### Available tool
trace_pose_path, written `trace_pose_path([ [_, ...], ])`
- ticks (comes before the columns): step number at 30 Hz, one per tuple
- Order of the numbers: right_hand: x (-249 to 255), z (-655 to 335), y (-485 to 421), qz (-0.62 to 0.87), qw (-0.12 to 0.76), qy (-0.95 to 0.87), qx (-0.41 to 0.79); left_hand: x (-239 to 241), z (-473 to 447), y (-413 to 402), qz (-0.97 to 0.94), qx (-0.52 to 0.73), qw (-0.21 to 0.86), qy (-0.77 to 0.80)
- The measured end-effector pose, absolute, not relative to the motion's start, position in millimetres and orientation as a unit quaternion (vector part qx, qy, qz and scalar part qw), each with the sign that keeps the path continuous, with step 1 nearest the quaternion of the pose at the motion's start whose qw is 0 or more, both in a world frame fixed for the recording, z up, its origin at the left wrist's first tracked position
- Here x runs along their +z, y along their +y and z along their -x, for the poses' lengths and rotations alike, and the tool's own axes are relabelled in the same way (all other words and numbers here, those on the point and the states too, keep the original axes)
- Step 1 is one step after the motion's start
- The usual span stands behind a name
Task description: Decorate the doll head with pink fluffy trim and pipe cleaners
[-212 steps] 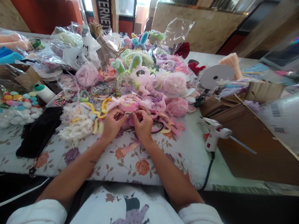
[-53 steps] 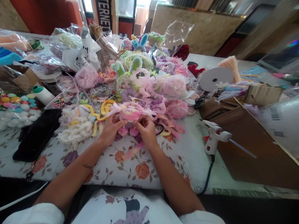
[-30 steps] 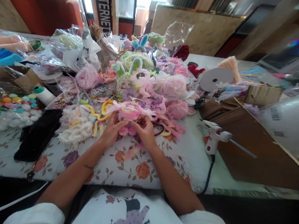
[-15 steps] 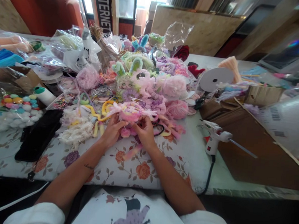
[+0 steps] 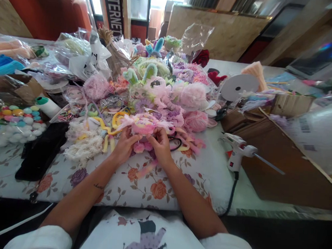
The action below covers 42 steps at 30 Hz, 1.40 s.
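Both hands meet at the middle of the table over a fluffy pink and yellow plush ornament (image 5: 143, 125) with small pink pompoms (image 5: 138, 147) hanging under it. My left hand (image 5: 124, 146) grips its left side with curled fingers. From the right, my right hand (image 5: 161, 147) pinches the same ornament. A pink fuzzy strip (image 5: 145, 169) lies on the flowered tablecloth (image 5: 127, 186) just below my hands.
A white glue gun (image 5: 237, 149) with a dark cord lies right of my hands, beside brown cardboard (image 5: 282, 166). A heap of pink and green plush pieces (image 5: 168, 90) fills the table behind. Coloured pompoms (image 5: 15, 119) and a black pouch (image 5: 43, 150) lie left.
The ornament has been lifted slightly since the oldest frame, so its pink pompoms now hang in view. Both hands stay on it with small finger shifts.
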State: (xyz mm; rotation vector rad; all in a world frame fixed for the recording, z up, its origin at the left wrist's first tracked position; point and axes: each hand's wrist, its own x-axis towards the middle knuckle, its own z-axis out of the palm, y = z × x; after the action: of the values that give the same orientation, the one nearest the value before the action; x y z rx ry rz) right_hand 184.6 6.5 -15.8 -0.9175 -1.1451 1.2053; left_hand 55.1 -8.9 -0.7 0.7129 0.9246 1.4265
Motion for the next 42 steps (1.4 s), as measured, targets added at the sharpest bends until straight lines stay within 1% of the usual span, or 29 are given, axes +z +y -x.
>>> trace_pose_path([
  [9,-17,-183,7,0.393,0.576,-0.484,0.529,0,-55,-7,-0.3,0.622,0.6,0.403],
  [20,-18,-189,9,0.389,0.584,-0.504,0.504,-2,-51,-5,-0.297,0.627,0.6,0.399],
  [28,-17,-190,10,0.353,0.587,-0.482,0.546,-1,-50,-4,-0.32,0.63,0.598,0.378],
  [36,-10,-193,9,0.351,0.592,-0.487,0.537,-5,-53,-5,-0.36,0.653,0.559,0.364],
  [42,-13,-193,10,0.355,0.587,-0.467,0.557,-14,-44,-2,-0.355,0.629,0.579,0.378],
])
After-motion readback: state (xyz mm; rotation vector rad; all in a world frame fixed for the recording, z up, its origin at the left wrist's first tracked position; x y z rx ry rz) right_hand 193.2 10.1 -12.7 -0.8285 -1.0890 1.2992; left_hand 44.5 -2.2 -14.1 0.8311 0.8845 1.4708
